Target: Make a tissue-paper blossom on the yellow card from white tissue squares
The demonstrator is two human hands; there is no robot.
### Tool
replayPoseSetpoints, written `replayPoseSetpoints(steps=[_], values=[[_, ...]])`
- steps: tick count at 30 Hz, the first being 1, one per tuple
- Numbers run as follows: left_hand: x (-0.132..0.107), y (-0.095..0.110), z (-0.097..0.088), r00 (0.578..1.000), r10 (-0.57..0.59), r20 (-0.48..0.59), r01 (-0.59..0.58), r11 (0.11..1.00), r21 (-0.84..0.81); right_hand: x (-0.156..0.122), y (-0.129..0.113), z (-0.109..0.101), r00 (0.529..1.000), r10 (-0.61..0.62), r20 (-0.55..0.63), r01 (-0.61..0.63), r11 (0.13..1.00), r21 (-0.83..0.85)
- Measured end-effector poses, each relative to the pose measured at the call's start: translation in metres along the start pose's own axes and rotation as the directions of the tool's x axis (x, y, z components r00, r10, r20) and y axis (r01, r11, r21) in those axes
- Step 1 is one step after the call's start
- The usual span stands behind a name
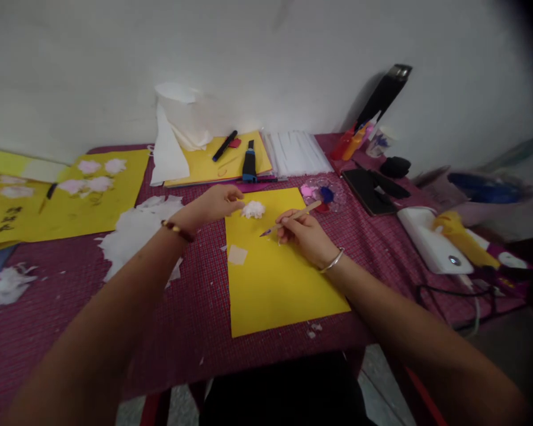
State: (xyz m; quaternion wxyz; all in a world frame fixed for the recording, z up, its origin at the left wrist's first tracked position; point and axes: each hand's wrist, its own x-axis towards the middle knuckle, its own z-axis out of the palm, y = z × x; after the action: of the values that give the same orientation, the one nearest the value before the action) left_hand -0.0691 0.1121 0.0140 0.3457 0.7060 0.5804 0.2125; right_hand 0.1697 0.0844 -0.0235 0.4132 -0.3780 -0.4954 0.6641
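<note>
A sheet of yellow paper [284, 284] lies in front of me, with a ruffled white-pink paper flower [253, 209] near its top left. My left hand [220, 202] is at the flower's left side; its fingers are slightly apart and hold nothing that I can see. In my right hand [302, 232] is a paintbrush [311, 207] with a pale wooden handle, gripped like a pen. Its purple-stained tip points down left, over the sheet, below the flower. A small square of thin pale paper [237, 255] lies on the sheet's left part.
Torn white tissue [137, 231] is piled at left, beside finished flower sheets [111, 201]. A clear paint dish [335, 192] sits beyond my right hand. Behind are a blue utility knife [249, 163] and black marker [224, 145]. A white power bank-like box [430, 239] and paint bottles [355, 142] stand right.
</note>
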Motion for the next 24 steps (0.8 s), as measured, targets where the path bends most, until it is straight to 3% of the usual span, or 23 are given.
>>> replayPoseSetpoints(steps=[2, 4, 8, 11, 15, 19, 24], values=[[-0.027, 0.008, 0.004, 1.000, -0.005, 0.022, 0.000, 0.980, 0.198, 0.000, 0.003, 0.001, 0.999, -0.002, 0.048, 0.003, 1.000, -0.015], [-0.051, 0.013, 0.013, 0.992, -0.028, 0.120, -0.010, 0.953, 0.303, 0.000, 0.004, 0.001, 0.995, -0.004, 0.096, 0.006, 1.000, -0.019], [-0.076, 0.013, 0.027, 0.985, 0.025, 0.168, -0.083, 0.934, 0.349, -0.002, 0.003, 0.002, 0.994, -0.001, 0.113, -0.001, 1.000, 0.018], [-0.078, 0.010, 0.030, 0.991, -0.049, 0.122, 0.023, 0.978, 0.205, -0.005, 0.003, 0.003, 0.996, -0.022, 0.091, 0.018, 0.999, 0.044], [-0.083, 0.010, 0.033, 0.978, -0.207, -0.030, 0.199, 0.966, -0.163, -0.012, 0.003, 0.007, 0.990, -0.091, 0.104, 0.083, 0.994, 0.075], [-0.089, 0.010, 0.041, 0.964, -0.228, -0.135, 0.146, 0.882, -0.448, -0.018, 0.003, 0.012, 0.979, -0.146, 0.145, 0.131, 0.985, 0.112], [-0.090, 0.013, 0.054, 0.968, -0.175, -0.181, 0.043, 0.824, -0.565, -0.026, -0.002, 0.020, 0.972, -0.158, 0.175, 0.143, 0.985, 0.097]])
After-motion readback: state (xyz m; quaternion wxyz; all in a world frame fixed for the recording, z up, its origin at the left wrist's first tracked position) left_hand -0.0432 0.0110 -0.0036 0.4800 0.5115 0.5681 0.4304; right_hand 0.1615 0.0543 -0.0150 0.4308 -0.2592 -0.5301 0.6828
